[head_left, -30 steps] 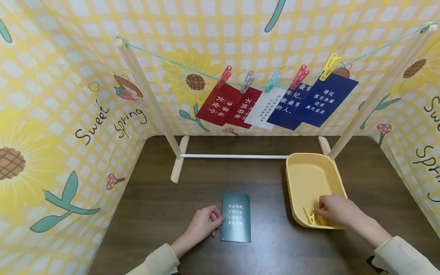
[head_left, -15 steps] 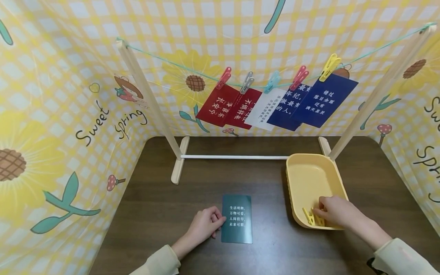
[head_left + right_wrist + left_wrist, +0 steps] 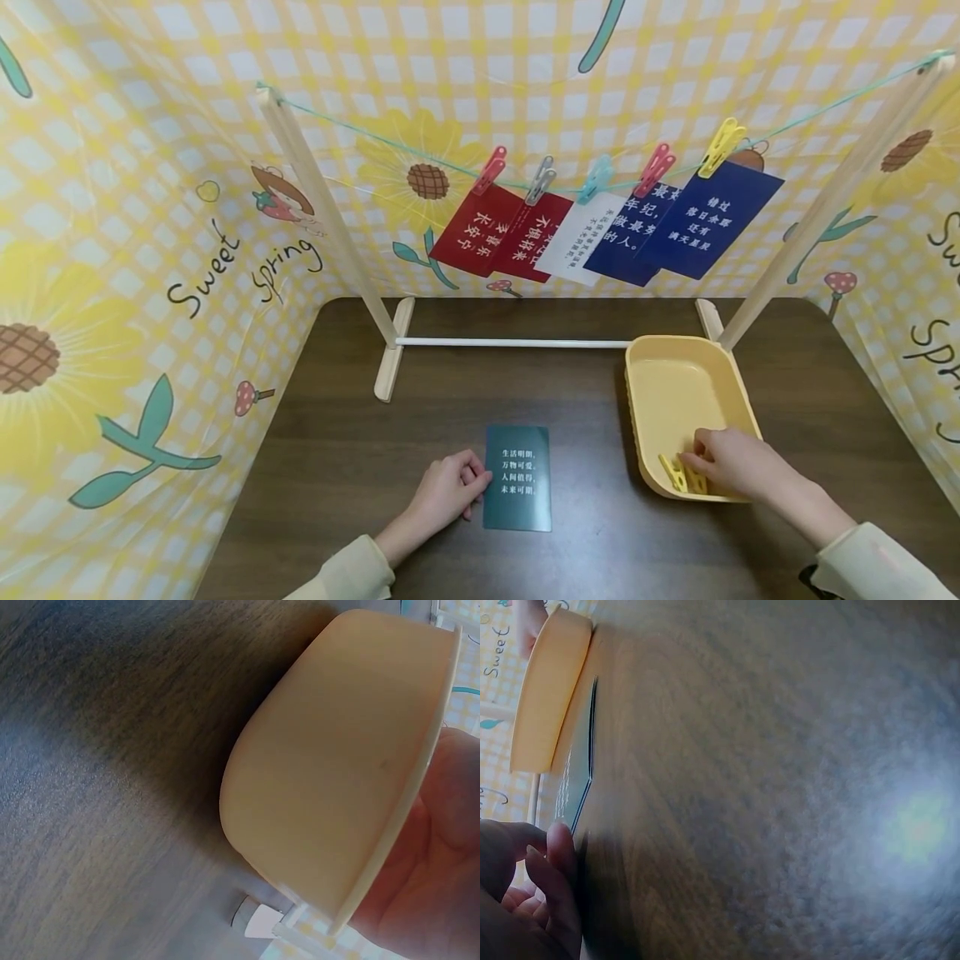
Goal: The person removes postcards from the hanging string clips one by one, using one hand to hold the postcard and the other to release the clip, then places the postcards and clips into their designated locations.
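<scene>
In the head view my left hand [image 3: 450, 485] pinches the left edge of a dark green card [image 3: 517, 479] with white lettering. The left wrist view has the thumb and fingers at a corner of the green card [image 3: 581, 761], which lies low over the tabletop. My right hand [image 3: 731, 458] reaches into a yellow plastic basket [image 3: 633, 417], fingers curled at a yellow clothespin [image 3: 697, 483]. A second yellow clothespin [image 3: 672, 472] lies just left of it. From the right wrist the wall of the basket [image 3: 322, 765] hides the fingertips.
Behind, a wooden stand [image 3: 330, 217] carries a green string with a red card [image 3: 476, 229], a white card [image 3: 576, 242], a blue card [image 3: 712, 218] and others, clipped by coloured clothespins. A white rod [image 3: 510, 342] joins its feet on the brown table [image 3: 337, 467].
The green card has settled flatter and shifted slightly right beside my left hand. In the basket, the yellow clothespin under my right fingers has shifted slightly left; both hands stay nearly in place.
</scene>
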Tool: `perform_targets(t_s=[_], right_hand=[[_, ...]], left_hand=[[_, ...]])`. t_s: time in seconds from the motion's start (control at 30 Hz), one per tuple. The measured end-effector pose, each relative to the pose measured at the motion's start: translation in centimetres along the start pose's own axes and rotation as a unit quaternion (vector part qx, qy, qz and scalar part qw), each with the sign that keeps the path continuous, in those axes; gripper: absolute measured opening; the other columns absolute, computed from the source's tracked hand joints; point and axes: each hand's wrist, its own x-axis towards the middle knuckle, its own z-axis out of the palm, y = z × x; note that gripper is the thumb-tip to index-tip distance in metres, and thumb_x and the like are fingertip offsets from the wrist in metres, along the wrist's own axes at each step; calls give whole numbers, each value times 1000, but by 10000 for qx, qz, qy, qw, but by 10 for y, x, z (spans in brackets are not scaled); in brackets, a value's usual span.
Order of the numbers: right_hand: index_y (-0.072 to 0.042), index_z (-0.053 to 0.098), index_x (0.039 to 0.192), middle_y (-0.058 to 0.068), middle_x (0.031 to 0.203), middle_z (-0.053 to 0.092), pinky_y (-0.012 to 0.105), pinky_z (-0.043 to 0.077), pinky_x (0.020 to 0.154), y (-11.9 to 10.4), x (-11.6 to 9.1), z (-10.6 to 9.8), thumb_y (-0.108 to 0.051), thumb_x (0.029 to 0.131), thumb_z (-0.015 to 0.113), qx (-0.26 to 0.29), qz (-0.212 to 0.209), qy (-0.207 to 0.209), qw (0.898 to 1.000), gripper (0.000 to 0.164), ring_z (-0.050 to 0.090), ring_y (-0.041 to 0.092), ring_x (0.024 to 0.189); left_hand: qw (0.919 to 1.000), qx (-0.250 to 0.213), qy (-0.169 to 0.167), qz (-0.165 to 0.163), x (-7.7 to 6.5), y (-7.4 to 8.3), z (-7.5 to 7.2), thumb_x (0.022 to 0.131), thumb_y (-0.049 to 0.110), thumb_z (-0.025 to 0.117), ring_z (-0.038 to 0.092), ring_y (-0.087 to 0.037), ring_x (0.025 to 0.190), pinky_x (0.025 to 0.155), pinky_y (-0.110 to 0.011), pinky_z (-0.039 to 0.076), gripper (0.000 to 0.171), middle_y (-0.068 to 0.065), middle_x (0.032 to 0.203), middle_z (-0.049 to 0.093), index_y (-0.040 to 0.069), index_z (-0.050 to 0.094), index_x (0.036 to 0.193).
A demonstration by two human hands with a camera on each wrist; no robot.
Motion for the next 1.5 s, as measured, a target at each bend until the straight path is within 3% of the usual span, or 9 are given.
perform_targets(t_s=[0.27, 0.6, 0.77, 1.1, 1.27, 1.5], right_hand=[[-15, 61, 83, -12, 65, 54, 27, 40, 51, -2, 2, 0, -27, 97, 73, -73, -68, 81, 9999, 22, 45, 5, 56], [-16, 62, 83, -13, 64, 55, 31, 42, 51, -5, 3, -2, -24, 97, 71, -226, -106, 331, 9991, 18, 46, 6, 56], [-16, 61, 82, -13, 65, 55, 31, 42, 51, -6, 3, -3, -24, 97, 71, -221, -130, 332, 9991, 19, 47, 5, 57], [-16, 65, 85, -12, 66, 56, 32, 44, 50, -15, 6, -12, -25, 96, 73, -320, -217, 555, 9977, 16, 51, 5, 57], [-19, 67, 86, -13, 71, 60, 28, 45, 52, -24, 9, -18, -26, 96, 75, -265, -337, 687, 9967, 15, 51, 2, 60], [-22, 70, 91, -19, 77, 63, 24, 42, 51, -41, 13, -26, -24, 96, 75, -280, -659, 1157, 9907, 7, 51, -1, 63]], left_hand=[[9999, -108, -23, -31, 0, -1, 0, 100, 17, 69, 58, -8, 41, 45, -24, 46, 15, 8, 61, 64, 10, 64, 88], [9962, -819, -257, -130, 2, -4, -5, 103, 17, 64, 60, -12, 43, 39, -28, 51, 17, -2, 66, 68, 4, 64, 92], [9949, -953, -281, -196, 3, -4, -8, 103, 16, 64, 62, -13, 44, 40, -28, 52, 16, -2, 68, 68, 3, 63, 94], [9955, -911, 164, -201, 5, 2, -17, 103, 13, 63, 62, -14, 49, 43, -25, 51, 11, -4, 71, 69, 3, 65, 100], [9958, -869, 225, -200, 5, 6, -21, 105, 16, 63, 61, -14, 51, 44, -26, 52, 13, -6, 73, 70, 3, 66, 104], [9956, -872, 347, -69, 3, 10, -25, 105, 21, 65, 63, -20, 54, 46, -25, 50, 17, -10, 75, 69, 4, 66, 105]])
